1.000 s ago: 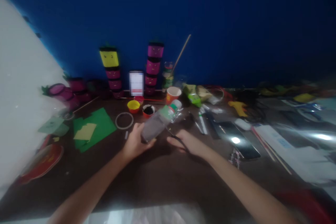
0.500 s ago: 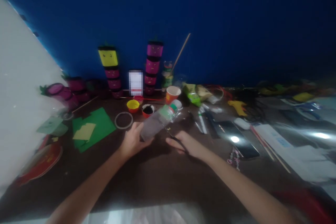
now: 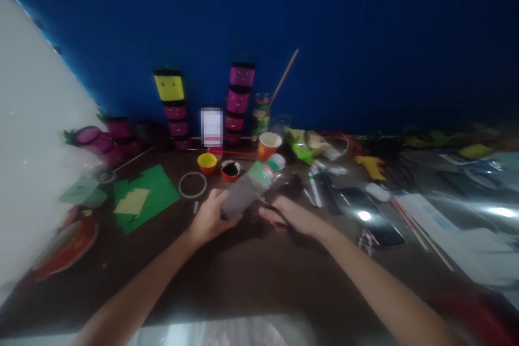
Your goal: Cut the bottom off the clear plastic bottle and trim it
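Note:
A clear plastic bottle with a green and white top end [image 3: 239, 194] lies tilted in my left hand [image 3: 211, 218], whose fingers wrap round its lower left end. My right hand [image 3: 290, 216] is closed on dark-handled scissors [image 3: 279, 214]. The blades point up and left and meet the side of the bottle near the green band. Whether they have gone through the plastic is too blurred to tell. Just beyond the bottle stand an orange-and-white paper cup [image 3: 269, 147] and a small cup with dark contents [image 3: 230, 170].
Green sheet [image 3: 152, 197], clear ring [image 3: 192, 185] and yellow cup [image 3: 207, 162] lie to the left. On the right are a phone [image 3: 371, 219], a yellow glue gun [image 3: 371, 166] and sticks [image 3: 425, 238]. Purple stacked figures [image 3: 238, 101] stand by the blue wall.
The scissor blades have moved up against the bottle's side. The whole view has shifted slightly, and a small pale strip now shows beside my left hand.

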Tool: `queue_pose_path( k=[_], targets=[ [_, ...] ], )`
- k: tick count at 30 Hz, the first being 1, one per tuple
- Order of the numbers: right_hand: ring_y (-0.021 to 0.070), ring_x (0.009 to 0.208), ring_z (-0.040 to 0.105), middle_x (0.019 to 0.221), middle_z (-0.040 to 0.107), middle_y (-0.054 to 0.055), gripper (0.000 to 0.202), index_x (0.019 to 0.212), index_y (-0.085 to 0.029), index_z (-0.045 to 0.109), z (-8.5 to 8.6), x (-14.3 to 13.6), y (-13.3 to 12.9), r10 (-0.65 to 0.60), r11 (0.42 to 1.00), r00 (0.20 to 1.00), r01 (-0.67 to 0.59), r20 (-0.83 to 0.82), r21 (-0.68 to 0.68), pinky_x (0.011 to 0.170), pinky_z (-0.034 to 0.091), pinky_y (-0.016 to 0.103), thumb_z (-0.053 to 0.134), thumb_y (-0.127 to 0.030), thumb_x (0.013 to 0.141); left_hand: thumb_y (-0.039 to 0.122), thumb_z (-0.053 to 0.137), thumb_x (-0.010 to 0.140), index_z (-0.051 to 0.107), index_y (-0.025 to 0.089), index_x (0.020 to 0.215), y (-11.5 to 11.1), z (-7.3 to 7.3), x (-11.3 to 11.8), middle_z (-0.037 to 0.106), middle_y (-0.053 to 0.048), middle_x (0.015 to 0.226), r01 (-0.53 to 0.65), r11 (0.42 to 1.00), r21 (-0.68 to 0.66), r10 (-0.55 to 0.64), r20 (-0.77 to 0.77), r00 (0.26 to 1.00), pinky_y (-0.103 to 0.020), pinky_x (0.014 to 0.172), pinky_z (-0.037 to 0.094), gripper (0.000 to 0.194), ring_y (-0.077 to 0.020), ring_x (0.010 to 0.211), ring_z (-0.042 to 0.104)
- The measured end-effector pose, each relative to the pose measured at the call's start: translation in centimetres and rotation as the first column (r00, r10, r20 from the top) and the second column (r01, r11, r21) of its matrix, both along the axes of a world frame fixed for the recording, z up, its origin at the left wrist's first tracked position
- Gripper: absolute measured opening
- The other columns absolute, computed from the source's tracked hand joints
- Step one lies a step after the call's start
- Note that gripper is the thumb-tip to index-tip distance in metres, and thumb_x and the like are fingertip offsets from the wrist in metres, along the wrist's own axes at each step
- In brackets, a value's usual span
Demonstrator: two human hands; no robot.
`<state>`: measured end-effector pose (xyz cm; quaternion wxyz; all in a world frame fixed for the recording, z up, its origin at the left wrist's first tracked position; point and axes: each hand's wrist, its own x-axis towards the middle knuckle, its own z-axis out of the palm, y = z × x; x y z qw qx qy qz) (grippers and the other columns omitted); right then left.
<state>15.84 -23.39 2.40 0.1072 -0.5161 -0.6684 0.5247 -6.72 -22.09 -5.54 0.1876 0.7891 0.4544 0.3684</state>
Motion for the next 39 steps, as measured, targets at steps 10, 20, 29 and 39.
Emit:
queue_pose_path(
  k=[10, 20, 29, 39],
  targets=[
    [0.0069, 0.040, 0.037, 0.040, 0.041, -0.003, 0.064, 0.046, -0.017, 0.041, -0.6, 0.4, 0.3, 0.056, 0.998, 0.998, -0.056, -0.034, 0.013, 0.046, 0.028, 0.022, 0.035, -0.073, 0.076, 0.033, 0.073, 0.064, 0.053, 0.019, 0.109, 0.4, -0.5, -0.2, 0.052, -0.006, 0.099, 0.023, 0.999, 0.024, -0.023, 0.028, 0.999, -0.027, 0.074, 0.052, 0.052, -0.0174, 0.087, 0.060],
    [0.0060, 0.038, 0.033, 0.040, 0.037, -0.004, 0.064, 0.044, -0.018, 0.038, -1.1, 0.0, -0.3, -0.047, 0.995, 0.993, 0.037, 0.107, 0.092, 0.043, 0.023, 0.022, 0.039, -0.075, 0.073, 0.031, 0.072, 0.066, 0.053, 0.020, 0.111, 0.8, -0.1, -0.5, 0.053, -0.006, 0.107, 0.005, 1.000, -0.024, -0.006, -0.023, 1.000, -0.030, 0.081, 0.052, 0.050, -0.0188, 0.094, 0.060],
    [0.0068, 0.043, 0.032, 0.043, 0.033, -0.005, 0.060, 0.047, -0.018, 0.035, -1.4, -0.3, -2.1, -0.100, 0.992, 0.995, 0.098, 0.029, 0.079, 0.046, 0.023, 0.023, 0.041, -0.070, 0.076, 0.027, 0.072, 0.068, 0.038, 0.024, 0.116, 1.0, -0.7, -1.0, 0.048, -0.012, 0.119, 0.118, 0.966, 0.232, -0.154, 0.142, 0.978, -0.040, 0.088, 0.049, 0.059, -0.0246, 0.113, 0.052],
    [0.0075, 0.051, 0.030, 0.053, 0.033, -0.005, 0.048, 0.054, -0.017, 0.040, -5.6, -0.9, -2.3, -0.144, 0.978, 0.987, 0.152, -0.065, 0.146, 0.048, 0.024, 0.022, 0.050, -0.059, 0.076, 0.048, 0.060, 0.074, 0.033, 0.021, 0.111, -0.6, 0.0, 1.2, 0.059, -0.006, 0.097, 0.293, 0.831, -0.473, 0.135, 0.683, 0.718, -0.029, 0.060, 0.054, 0.052, -0.0131, 0.067, 0.062]
  ],
)
